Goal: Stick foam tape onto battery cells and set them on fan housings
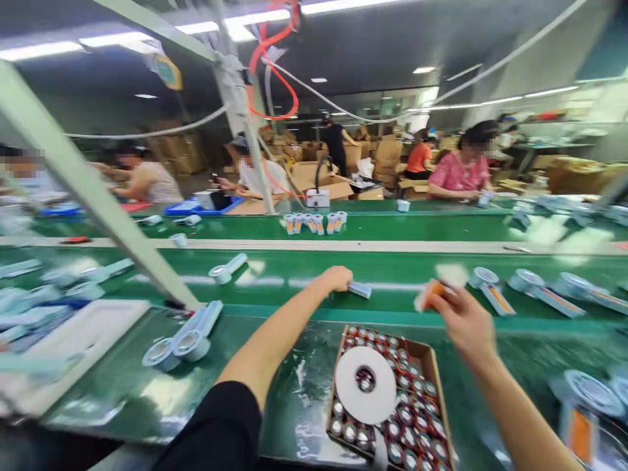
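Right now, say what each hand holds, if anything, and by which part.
Left hand: at the hidden end of a pale blue piece; grip unclear. Right hand: a blurred orange piece, pinched near its right edge.

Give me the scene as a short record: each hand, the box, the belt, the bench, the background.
Left hand: at a pale blue plastic handle over the glossy green belt; fingertips hidden
Right hand: pinching a small, blurred orange-and-white piece
Box: open brown cardboard box of round metal-topped parts, flat white ring-shaped reel on top
Belt, right: pale blue round-headed parts with orange strips
Bench, left: two pale blue round-headed handled parts
Background: several people beyond the belt
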A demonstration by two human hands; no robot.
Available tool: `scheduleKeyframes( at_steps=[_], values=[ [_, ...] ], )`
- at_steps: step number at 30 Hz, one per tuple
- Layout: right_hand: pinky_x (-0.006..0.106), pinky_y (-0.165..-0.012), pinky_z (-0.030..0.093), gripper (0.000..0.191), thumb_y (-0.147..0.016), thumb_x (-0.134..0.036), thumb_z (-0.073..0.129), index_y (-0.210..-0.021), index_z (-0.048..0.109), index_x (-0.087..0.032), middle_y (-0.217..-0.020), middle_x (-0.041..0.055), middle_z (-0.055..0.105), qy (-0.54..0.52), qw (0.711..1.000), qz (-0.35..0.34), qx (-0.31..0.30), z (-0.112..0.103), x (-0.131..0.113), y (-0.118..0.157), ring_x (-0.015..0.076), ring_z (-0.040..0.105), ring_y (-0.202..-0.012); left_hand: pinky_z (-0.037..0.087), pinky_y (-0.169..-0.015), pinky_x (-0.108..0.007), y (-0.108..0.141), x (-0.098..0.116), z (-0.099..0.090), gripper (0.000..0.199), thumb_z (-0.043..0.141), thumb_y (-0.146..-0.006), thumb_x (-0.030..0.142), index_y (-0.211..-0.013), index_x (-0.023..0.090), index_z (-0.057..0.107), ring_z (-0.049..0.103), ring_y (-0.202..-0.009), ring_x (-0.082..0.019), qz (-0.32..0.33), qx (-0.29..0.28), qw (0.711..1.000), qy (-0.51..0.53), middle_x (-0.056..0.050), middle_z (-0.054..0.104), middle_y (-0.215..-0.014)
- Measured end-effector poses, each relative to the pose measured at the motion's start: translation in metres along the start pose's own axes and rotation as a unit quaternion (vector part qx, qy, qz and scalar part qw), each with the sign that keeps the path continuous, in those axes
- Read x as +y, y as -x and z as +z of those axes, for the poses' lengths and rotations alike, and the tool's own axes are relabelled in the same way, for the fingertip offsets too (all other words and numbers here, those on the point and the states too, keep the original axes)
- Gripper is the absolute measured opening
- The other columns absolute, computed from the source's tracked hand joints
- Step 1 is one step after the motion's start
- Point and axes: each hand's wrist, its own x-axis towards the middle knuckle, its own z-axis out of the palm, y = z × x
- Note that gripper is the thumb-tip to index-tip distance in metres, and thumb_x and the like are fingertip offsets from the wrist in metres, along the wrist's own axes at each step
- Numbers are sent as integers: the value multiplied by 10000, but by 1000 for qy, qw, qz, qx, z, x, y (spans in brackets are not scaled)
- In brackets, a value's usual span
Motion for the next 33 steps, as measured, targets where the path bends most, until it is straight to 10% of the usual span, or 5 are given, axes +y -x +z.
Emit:
scheduleKeyframes(
  at_steps=[11,17,22,26,33],
  values=[
    [366,-984,551,237,-937,-149,652,-1164,703,-195,-1011,65,781,317,893,-22,-318,111,36,-90,235,730,-1038,587,-947,-449,-35,-64,-7,349,637,-1001,401,-1260,168,639,668,-1088,-222,-45,-23,999,11,-102,663,-1251],
    [498,-1005,550,269,-1001,-336,694,-1203,680,-159,-1131,85,708,410,835,1,-368,118,36,-90,246,686,-1066,573,-977,-478,-51,-58,5,386,630,-1003,415,-1298,166,622,657,-1130,-242,-70,-28,997,9,-109,651,-1285],
    [442,-921,596,360,-1025,-412,657,-1284,636,-162,-1258,101,646,376,867,3,-327,130,16,-85,241,666,-1067,582,-961,-461,-48,-42,-14,357,638,-1000,407,-1261,163,641,666,-1108,-231,-64,-9,998,25,-104,662,-1263],
    [430,-913,594,383,-1014,-409,672,-1288,634,-143,-1273,85,631,332,913,-5,-236,98,-3,-94,270,657,-1090,519,-1084,-517,-10,-14,-39,324,594,-1019,318,-1291,146,633,625,-1254,-266,-3,42,998,48,-136,654,-1339],
    [397,-879,602,313,-1030,-380,654,-1235,646,-142,-1193,89,655,330,939,83,-49,-49,-4,-97,208,674,-1005,496,-1167,-517,178,-14,-26,489,670,-940,401,-1416,316,598,530,-1420,-310,326,40,943,55,-70,625,-1476]
  ],
)
